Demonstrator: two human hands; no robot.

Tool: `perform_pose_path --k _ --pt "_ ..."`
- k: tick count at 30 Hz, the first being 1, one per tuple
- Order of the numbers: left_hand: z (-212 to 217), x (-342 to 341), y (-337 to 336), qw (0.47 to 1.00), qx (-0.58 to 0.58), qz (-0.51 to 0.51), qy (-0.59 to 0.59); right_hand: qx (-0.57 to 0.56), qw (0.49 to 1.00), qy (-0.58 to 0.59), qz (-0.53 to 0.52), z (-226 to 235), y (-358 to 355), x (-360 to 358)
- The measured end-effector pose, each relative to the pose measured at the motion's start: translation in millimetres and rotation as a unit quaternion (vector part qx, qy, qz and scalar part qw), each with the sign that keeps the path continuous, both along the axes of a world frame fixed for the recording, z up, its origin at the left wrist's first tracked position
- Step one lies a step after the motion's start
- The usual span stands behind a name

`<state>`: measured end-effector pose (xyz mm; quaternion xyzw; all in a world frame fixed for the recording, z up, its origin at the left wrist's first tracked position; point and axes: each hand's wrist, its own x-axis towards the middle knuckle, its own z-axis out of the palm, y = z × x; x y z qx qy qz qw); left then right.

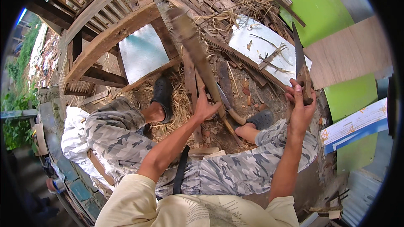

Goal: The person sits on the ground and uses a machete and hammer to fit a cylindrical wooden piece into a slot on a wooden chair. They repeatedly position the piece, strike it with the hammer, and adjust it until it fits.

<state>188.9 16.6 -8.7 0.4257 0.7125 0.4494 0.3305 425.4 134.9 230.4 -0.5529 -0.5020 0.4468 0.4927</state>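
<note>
My left hand [206,106] is closed around a length of bamboo [198,52] that slants between my legs, its wide end up and away from me. Raised on the right, my right hand [301,106] grips a handsaw [299,52] by its wooden handle, with the blade pointing away and up, apart from the bamboo. Close by the left hand, a large knife with a curved wooden handle [235,116] lies beside the bamboo near my right foot. Its blade [225,94] is partly hidden by the bamboo.
A slatted wooden frame [113,38] stands at the far left. Scrap wood and straw [252,6] are heaped at the back. A white panel [261,46] bears twigs, and a plywood sheet [349,52] lies across green boards [324,4] at right. My dark clogs [162,96] rest on littered ground.
</note>
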Motion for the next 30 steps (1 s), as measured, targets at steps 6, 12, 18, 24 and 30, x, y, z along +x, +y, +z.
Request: perform_pose_path --k 6,12,18,24,30 --pt "0 -5 -18 0.917 -0.058 0.151 -0.365 0.014 0.999 0.031 0.012 14 -1 -12" --pt "-1 -43 -10 0.822 0.040 0.161 -0.544 0.000 0.997 0.052 0.056 18 -2 -24" --pt "-33 -83 -6 0.773 0.009 0.194 -0.604 -0.022 0.994 0.067 0.089 10 3 -32" --pt "-63 -104 1 0.724 0.017 0.242 -0.646 -0.051 0.996 0.011 0.072 -4 0 -30" --pt "-63 -124 -24 0.632 0.059 0.215 -0.743 -0.062 0.987 -0.081 0.125 -13 5 -43"
